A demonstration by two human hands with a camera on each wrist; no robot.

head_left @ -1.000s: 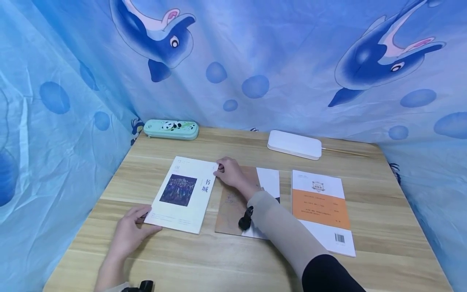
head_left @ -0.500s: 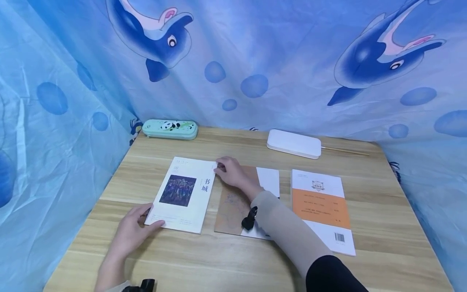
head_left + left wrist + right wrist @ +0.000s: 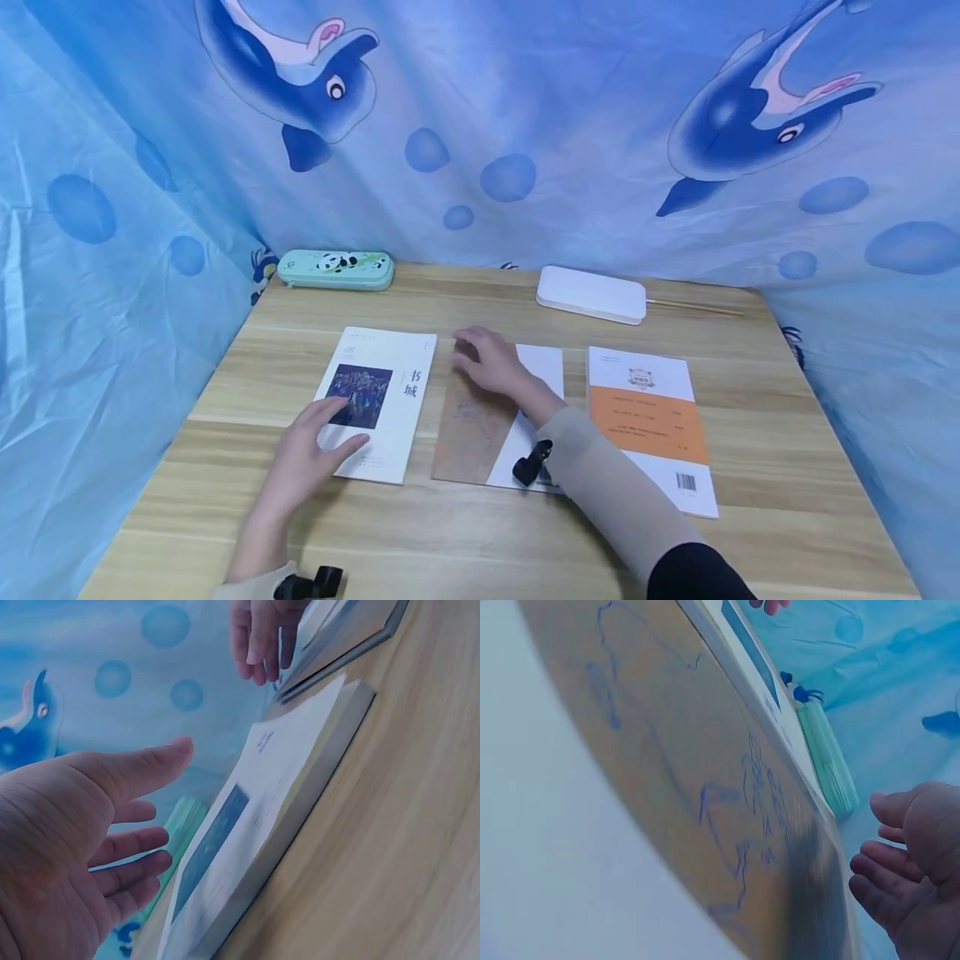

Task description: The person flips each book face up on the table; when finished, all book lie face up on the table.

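"White paper cover first: confirm the position of the white book [image 3: 390,404] relative to the left grip [image 3: 307,450]."

"The book lies flat, beneath and to the right of the left grip, and extends forward of it. Thumb and fingers are spread apart. In the left wrist view, background is visible between the fingers and the cover."

"State the condition of the right grip [image 3: 489,360]."

"Fingers loosely bent, thumb apart from them. This grip is just to the right of the book's far right corner, separated by a gap. Below it is the far left portion of a brown-and-white booklet [image 3: 472,437]. Contact with the booklet cannot be determined."

"Note the cover markings."

"The book bears a dark picture and a vertical two-character title. The booklet carries blue line markings, clearest in the right wrist view."

"Proceed outward."

"Right of the right grip, past the booklet: an orange-banded book [image 3: 648,421], its near left corner covered by the right sleeve [image 3: 611,492]. Well forward of the left grip: a mint pencil case [image 3: 336,271] with a panda print. Forward and right of the right grip: a white case [image 3: 591,295], with a thin stick [image 3: 697,307] beside it. All items rest on the wood-grain bench [image 3: 420,542]. Forward of both grips hangs a blue cloth [image 3: 585,200] printed with dolphins."
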